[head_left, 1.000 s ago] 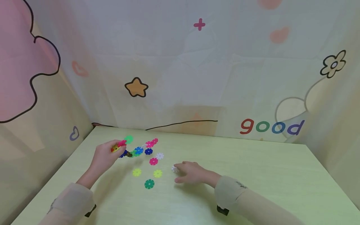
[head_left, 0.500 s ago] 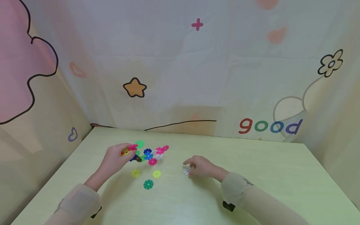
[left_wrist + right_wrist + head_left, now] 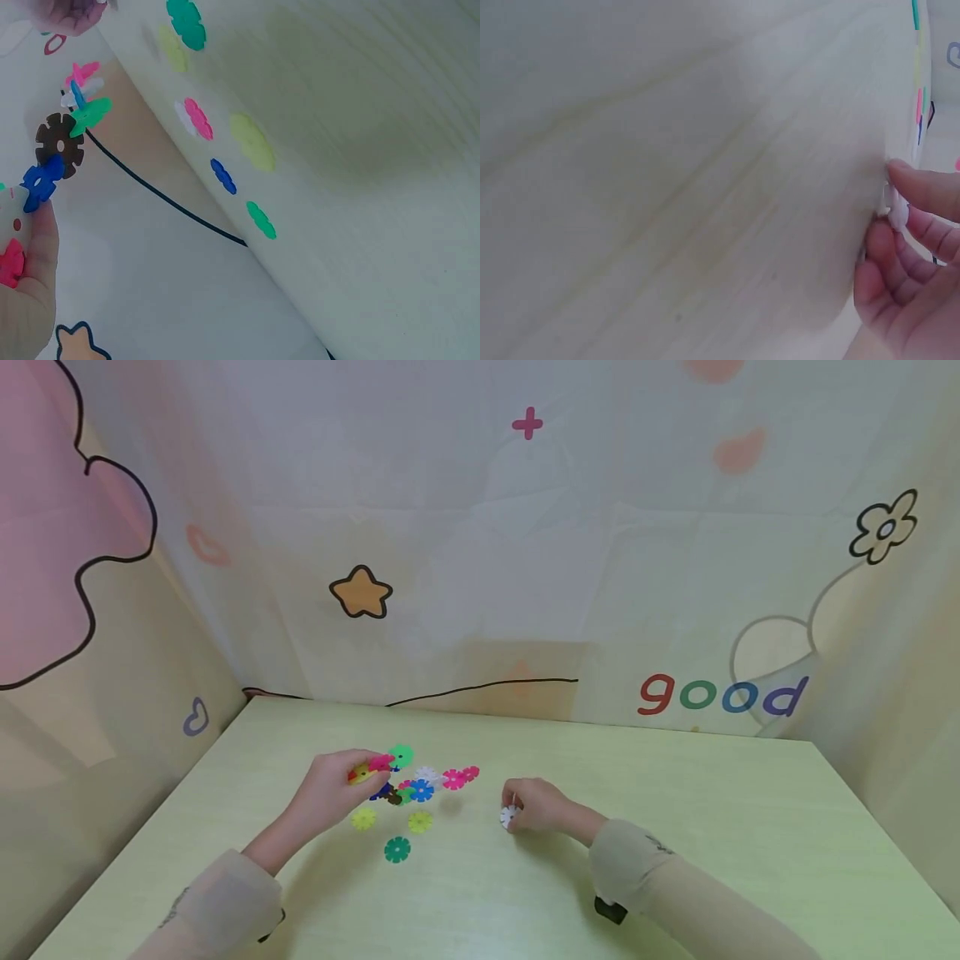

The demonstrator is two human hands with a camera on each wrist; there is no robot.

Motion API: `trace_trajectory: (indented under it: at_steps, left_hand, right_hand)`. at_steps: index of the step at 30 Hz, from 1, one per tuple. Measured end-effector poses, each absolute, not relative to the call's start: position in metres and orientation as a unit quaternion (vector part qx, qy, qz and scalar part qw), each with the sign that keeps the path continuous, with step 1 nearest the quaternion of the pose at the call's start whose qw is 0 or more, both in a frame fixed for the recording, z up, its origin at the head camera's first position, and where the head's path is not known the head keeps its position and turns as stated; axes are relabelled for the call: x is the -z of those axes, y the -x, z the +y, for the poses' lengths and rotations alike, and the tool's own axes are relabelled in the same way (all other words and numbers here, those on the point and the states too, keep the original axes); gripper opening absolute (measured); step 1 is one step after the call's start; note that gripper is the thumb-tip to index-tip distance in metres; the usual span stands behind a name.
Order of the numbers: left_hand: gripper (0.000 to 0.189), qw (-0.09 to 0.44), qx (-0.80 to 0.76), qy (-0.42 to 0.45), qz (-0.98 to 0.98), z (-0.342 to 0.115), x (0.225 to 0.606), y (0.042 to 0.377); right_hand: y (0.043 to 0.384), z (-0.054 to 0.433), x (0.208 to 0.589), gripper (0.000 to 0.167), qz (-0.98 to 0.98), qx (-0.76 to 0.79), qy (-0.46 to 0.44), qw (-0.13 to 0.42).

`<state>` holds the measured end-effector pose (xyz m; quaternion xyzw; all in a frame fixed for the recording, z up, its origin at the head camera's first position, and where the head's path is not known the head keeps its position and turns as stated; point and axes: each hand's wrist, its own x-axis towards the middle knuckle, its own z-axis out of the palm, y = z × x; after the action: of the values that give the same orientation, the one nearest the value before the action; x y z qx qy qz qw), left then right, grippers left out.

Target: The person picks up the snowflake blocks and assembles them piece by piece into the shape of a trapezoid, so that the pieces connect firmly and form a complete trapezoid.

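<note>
In the head view, my left hand (image 3: 333, 789) holds a joined string of notched, flower-shaped plastic discs off the table. A yellow disc (image 3: 363, 773) sits in its grip. The string runs right through a brown disc (image 3: 60, 145) and a blue disc (image 3: 421, 790) to pink discs (image 3: 453, 779) at its free end. A light green disc (image 3: 401, 756) shows above the fingers. My right hand (image 3: 543, 806) pinches a white disc (image 3: 507, 817) low at the table, to the right of the string. The right wrist view shows its thumb and fingers round a white piece (image 3: 897, 214).
On the table (image 3: 675, 843) lie loose discs: a dark green disc (image 3: 397, 849), a yellow disc (image 3: 420, 821) and another yellow disc (image 3: 364, 818). Farther back are a dark blue disc (image 3: 223, 176) and a pink disc (image 3: 199, 118). A printed curtain (image 3: 450, 527) stands behind.
My left hand has carried the string of discs to the right, nearer my right hand. My right hand has moved right with the white disc, its fingers now curled in on it.
</note>
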<state>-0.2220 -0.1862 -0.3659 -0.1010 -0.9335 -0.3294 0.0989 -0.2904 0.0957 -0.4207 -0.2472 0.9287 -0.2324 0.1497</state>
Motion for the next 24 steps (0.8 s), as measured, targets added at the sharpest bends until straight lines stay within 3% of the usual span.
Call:
trace_trajectory:
  at_steps: [9,24]
  left_hand:
    - [0.024,0.074,0.34,0.13,-0.928,-0.169,0.361,0.216]
    - [0.02,0.051,0.352,0.251,-0.9,-0.13,0.363,0.204]
  right_hand:
    - [0.282,0.117,0.407,0.012,0.897,0.323,0.256,0.159]
    - [0.249,0.133,0.363,0.015,0.838,0.471,0.259,0.091]
